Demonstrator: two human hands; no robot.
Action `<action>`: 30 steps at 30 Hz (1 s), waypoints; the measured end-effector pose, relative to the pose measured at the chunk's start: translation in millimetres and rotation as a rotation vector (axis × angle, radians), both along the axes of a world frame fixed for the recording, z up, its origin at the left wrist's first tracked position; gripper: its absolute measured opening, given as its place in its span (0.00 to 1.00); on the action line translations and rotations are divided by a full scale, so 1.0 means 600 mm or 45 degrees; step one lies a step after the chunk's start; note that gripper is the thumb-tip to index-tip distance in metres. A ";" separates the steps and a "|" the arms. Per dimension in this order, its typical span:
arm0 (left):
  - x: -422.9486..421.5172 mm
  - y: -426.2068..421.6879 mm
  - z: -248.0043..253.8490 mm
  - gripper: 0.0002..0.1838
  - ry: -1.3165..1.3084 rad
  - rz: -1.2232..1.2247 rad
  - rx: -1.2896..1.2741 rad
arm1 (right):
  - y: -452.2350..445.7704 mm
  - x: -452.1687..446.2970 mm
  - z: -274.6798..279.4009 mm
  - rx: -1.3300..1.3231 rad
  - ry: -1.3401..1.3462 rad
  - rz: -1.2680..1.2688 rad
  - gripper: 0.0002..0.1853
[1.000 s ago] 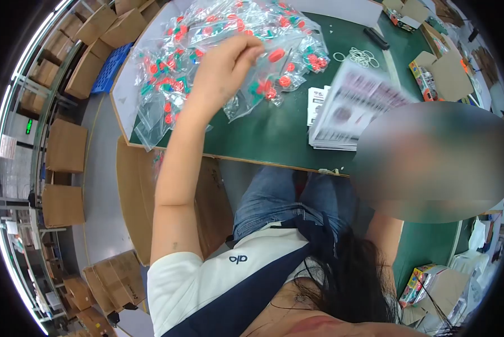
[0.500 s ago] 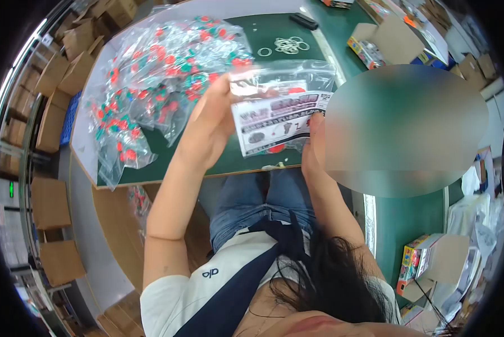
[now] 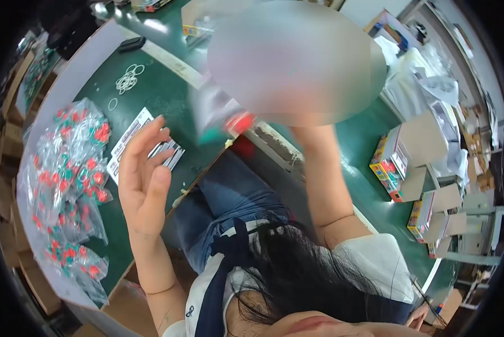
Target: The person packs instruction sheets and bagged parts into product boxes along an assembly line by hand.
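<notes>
A green-topped desk [image 3: 117, 236] fills the left of the scene, edged on its outer side by a low white panel [image 3: 86, 67]. A second green surface [image 3: 364, 163] runs along the right, and a pale strip [image 3: 173, 66] crosses the far part. On the left of the desk, a broad heap of clear plastic bags [image 3: 72, 168] spreads out, with red and green pieces showing through the film. Well apart from it on the right stand an opened, brightly printed carton [image 3: 388, 168] and, nearer, another opened carton [image 3: 423, 216].

Between the heap and the middle of the scene is the left hand [image 3: 142, 177], released, its fingers parted and loosely curved. Behind it on the desk lie printed sheets [image 3: 127, 143], partly covered by the fingers; whether they touch cannot be told. The right forearm [image 3: 322, 174] reaches toward the far side, but the right hand is lost in blur, so I cannot tell whether it grips anything. A single clear bag [image 3: 211, 106], smeared, with red and green in its lower part, appears above the near edge of the desk, between the hands.

At the far left rests a black oblong object [image 3: 132, 44]. Nearer lies a small tangle of white rubber bands [image 3: 127, 81], with one loose band [image 3: 113, 104] just beside it.
</notes>
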State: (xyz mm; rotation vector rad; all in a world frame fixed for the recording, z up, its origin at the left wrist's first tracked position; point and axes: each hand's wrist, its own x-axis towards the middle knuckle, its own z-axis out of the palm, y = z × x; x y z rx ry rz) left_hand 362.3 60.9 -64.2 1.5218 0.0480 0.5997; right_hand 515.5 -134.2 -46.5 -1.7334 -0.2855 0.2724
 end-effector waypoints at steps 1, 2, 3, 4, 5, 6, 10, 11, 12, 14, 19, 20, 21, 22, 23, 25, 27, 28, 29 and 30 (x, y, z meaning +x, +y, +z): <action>0.004 -0.005 0.003 0.21 -0.019 -0.032 0.044 | -0.027 0.039 -0.012 0.480 -0.074 -0.108 0.12; 0.005 -0.008 0.003 0.23 -0.040 -0.060 0.089 | -0.055 0.082 -0.036 0.962 -0.154 -0.207 0.10; 0.003 -0.007 -0.003 0.23 -0.047 -0.072 0.084 | -0.092 0.120 -0.051 0.977 -0.208 -0.253 0.11; -0.001 -0.002 -0.012 0.23 0.004 -0.068 0.084 | -0.124 0.148 -0.064 0.994 -0.262 -0.294 0.11; -0.005 0.005 -0.022 0.23 0.052 -0.060 0.084 | -0.142 0.165 -0.076 0.991 -0.275 -0.292 0.11; -0.009 0.011 -0.030 0.22 0.100 -0.051 0.084 | -0.157 0.179 -0.086 0.983 -0.263 -0.325 0.12; -0.024 0.020 -0.053 0.22 0.166 -0.063 0.066 | -0.179 0.208 -0.128 0.961 -0.178 -0.387 0.14; -0.027 0.019 -0.055 0.22 0.165 -0.059 0.065 | -0.179 0.213 -0.138 0.962 -0.118 -0.386 0.15; -0.028 0.019 -0.056 0.22 0.187 -0.070 0.052 | -0.179 0.219 -0.151 0.964 -0.058 -0.384 0.17; -0.030 0.019 -0.057 0.21 0.229 -0.090 0.026 | -0.191 0.247 -0.189 0.785 -0.086 -0.465 0.17; -0.031 0.024 -0.062 0.21 0.256 -0.069 0.009 | -0.193 0.262 -0.221 -0.186 -0.687 -0.835 0.20; -0.029 0.024 -0.063 0.21 0.251 -0.062 0.009 | -0.191 0.254 -0.220 -0.343 -0.818 -0.868 0.20; -0.028 0.024 -0.064 0.20 0.254 -0.056 0.008 | -0.188 0.246 -0.217 -0.502 -0.947 -0.916 0.21; -0.028 0.027 -0.066 0.20 0.267 -0.047 0.009 | -0.179 0.229 -0.204 -0.810 -1.096 -0.864 0.21; -0.025 0.029 -0.067 0.20 0.276 -0.038 0.007 | -0.169 0.217 -0.184 -1.118 -1.246 -0.797 0.22; -0.022 0.030 -0.070 0.19 0.282 -0.067 0.016 | -0.171 0.229 -0.200 -1.409 -1.392 -0.691 0.22; -0.024 0.031 -0.076 0.19 0.321 -0.018 0.025 | -0.209 0.279 -0.267 -1.464 -0.923 -0.188 0.22; -0.023 0.032 -0.082 0.18 0.330 -0.050 0.073 | -0.194 0.269 -0.244 -1.482 -0.705 -0.203 0.21; -0.024 0.034 -0.087 0.18 0.341 -0.059 0.125 | -0.187 0.266 -0.234 -1.502 -0.776 -0.247 0.20; -0.027 0.035 -0.090 0.17 0.336 -0.064 0.131 | -0.172 0.255 -0.220 -1.463 -0.997 -0.328 0.19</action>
